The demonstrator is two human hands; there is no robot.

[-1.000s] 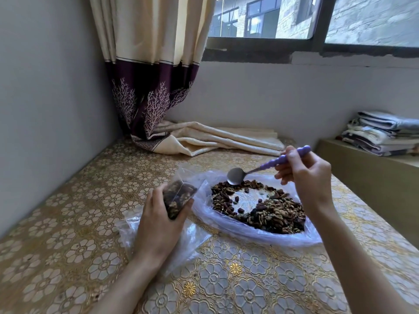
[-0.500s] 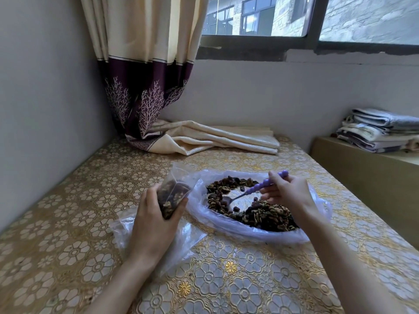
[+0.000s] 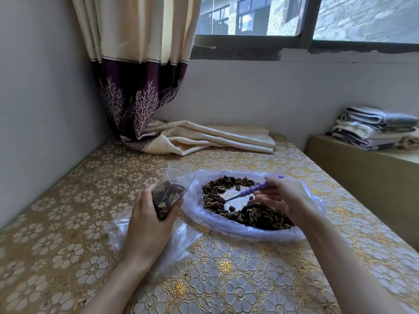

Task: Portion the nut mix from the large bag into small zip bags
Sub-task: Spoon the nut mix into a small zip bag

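The left hand [image 3: 149, 220] wraps its grip round a small zip bag [image 3: 169, 196], thumb on the near right side and fingers curled behind the left side. The bag stands nearly upright, tilted a little away from the person, its clear mouth open at the top. Nut mix fills roughly its lower half. Under this hand and wrist lie empty bags [image 3: 181, 236], flat and clear, on the surface [image 3: 226, 279].

Just right of the zip bag, touching or almost touching it, sits the large bag [image 3: 249, 231]. Its pale plastic is rolled down into a low ring, so the contents lie open like a shallow dish. The nut mix [image 3: 256, 215] rings a bare patch in the middle, thickest on the near right side.

The right hand [image 3: 283, 196] reaches over the large bag from the right. Its grip pinches the purple beaded handle of a spoon [image 3: 247, 192] between thumb and fingers, the other fingers loosely curled below. The spoon slopes down to the left, and its metal bowl is buried in the nuts at the left side of the bare patch; how much it carries cannot be told.

The surface wears a gold and cream floral cover. At its far left corner a curtain [image 3: 138, 71], cream above and dark purple below with a pale branch print, hangs from the window [image 3: 249, 17], and its end lies in folds along the far edge. To the right, on a lower ledge [image 3: 362, 168], rests a pile of folded cloth [image 3: 374, 128].
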